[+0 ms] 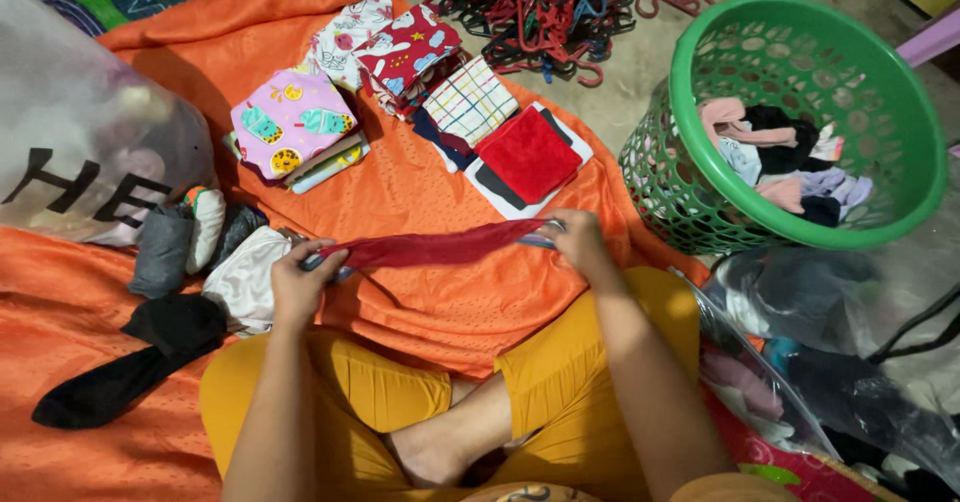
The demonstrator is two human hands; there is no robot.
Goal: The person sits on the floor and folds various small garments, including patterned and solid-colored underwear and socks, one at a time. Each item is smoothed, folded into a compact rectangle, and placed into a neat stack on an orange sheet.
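- Fingers of the left hand [300,280] pinch one end of a dark red cloth [430,248]; the right hand [578,242] pinches the other end.
- Red cloth is stretched flat between both hands, just above the orange sheet [420,202], in front of the person's crossed legs.
- Judgement: an even pull at both ends keeps the edges straight; slack in the middle would spoil a clean fold.
- Folded piles lie beyond the hands: a pink printed stack [292,124], a checked piece [468,100], a red square [527,154].
- Socks and rolled items [190,252] sit close to the left hand and crowd that side.
- Green basket [905,192] with loose clothes stands to the right; hangers [540,2] are heaped behind; clear bags [850,342] press in near the right arm.
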